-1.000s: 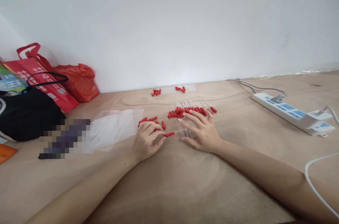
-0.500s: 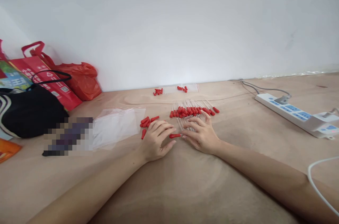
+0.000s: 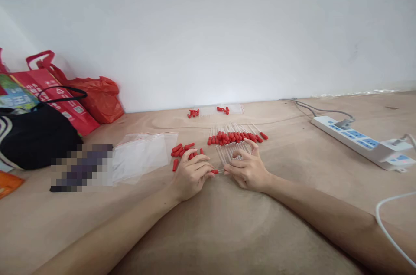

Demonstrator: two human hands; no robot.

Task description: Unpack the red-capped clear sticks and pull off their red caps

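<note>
Between thumb and fingers my left hand (image 3: 193, 176) pinches a red rubber dropper bulb (image 3: 215, 171). A thin clear glass tube (image 3: 221, 171) meets the bulb's open end, and my right hand (image 3: 248, 171) is closed on that tube with its fingertips. Loose red bulbs (image 3: 178, 151) lie on the table beside and behind my left hand. Bare glass tubes (image 3: 224, 153) lie side by side just behind my right hand. Farther back is a row of droppers with red bulbs fitted (image 3: 232, 137), their tubes pointing toward the wall.
Clear plastic bags (image 3: 143, 155) lie at the left, near a blurred dark object (image 3: 84, 166). Bags, one black (image 3: 39, 136) and one red (image 3: 102, 99), stand far left. Close to the wall is a bag with small red bulbs (image 3: 222, 110). A power strip (image 3: 360, 138) with cables sits right.
My left hand has closed its fingers on the red bulb, which was lying between the hands. The bulb now meets the glass tube in my right hand, slightly nearer to me.
</note>
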